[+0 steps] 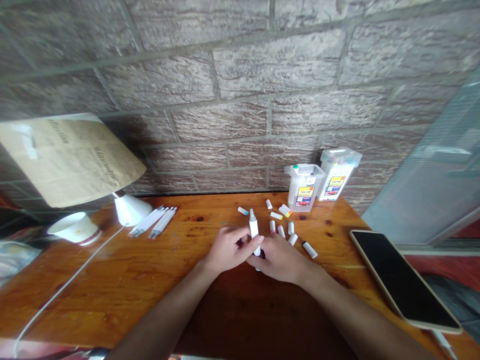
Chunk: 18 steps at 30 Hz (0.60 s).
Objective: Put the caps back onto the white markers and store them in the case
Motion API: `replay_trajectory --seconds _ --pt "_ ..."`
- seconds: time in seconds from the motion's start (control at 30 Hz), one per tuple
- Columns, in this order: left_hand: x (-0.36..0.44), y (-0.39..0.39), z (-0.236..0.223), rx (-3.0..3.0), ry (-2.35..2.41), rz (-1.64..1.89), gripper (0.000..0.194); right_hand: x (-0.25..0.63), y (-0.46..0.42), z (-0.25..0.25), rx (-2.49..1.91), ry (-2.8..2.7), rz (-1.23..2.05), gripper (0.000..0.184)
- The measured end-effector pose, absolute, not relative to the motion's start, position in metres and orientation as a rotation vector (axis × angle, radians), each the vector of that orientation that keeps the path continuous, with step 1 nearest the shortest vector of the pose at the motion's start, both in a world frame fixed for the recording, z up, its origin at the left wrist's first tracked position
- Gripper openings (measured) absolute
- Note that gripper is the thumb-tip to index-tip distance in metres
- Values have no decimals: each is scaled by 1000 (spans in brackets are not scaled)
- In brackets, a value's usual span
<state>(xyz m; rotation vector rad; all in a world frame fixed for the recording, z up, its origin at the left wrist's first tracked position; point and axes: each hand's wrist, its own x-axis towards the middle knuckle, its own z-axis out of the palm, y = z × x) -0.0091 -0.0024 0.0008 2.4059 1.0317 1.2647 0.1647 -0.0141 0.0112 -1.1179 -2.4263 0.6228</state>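
Marker: white barrel, grey tapered tip; the marker [254, 229] stands near upright, slightly tilted, at lower ctr of frame, btwn both hands.
Left hand: left hand [229, 248] has fingers closed on the marker's side, thumb across barrel.
Right hand: right hand [282, 257] touches the left at the thumbs; fingers curled shut round the lower barrel.
Caps: short white cyls w/ coloured ends, the loose caps [281, 231] are scattered up & right of the hands; nearest sit just beside the right hand. One dark-ended cap [310, 249] lies apart, farther R.
Bundle: slim white pens [153, 222] side by side, L of ctr; a stretch of wood runs btwn them and the left hand.
Desk: glossy orange-brown wood, knots showing, the desk [195, 280] has its back edge along the wall [240, 100], rough grey-brown blocks w/ pale joints.
Tubs: clear plastic, labelled; front tub [305, 190] near back edge, rear tub [337, 175] w/ contents, just behind & R.
Lamp: white cone base, tan printed shade, the lamp [129, 209] at L; white cord [71, 280] curves to the lower L. Paper cup [77, 229] beside it.
Phone: flat, dark screen, pale rim; the phone [405, 280] lies by the desk's R edge, cable at its lower end.
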Motion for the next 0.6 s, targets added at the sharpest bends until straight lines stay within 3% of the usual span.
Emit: replay_trajectory --seconds 0.6 --pt "-6 -1 1 2365 1087 1214 40 167 -10 12 -1285 -2425 591 22"
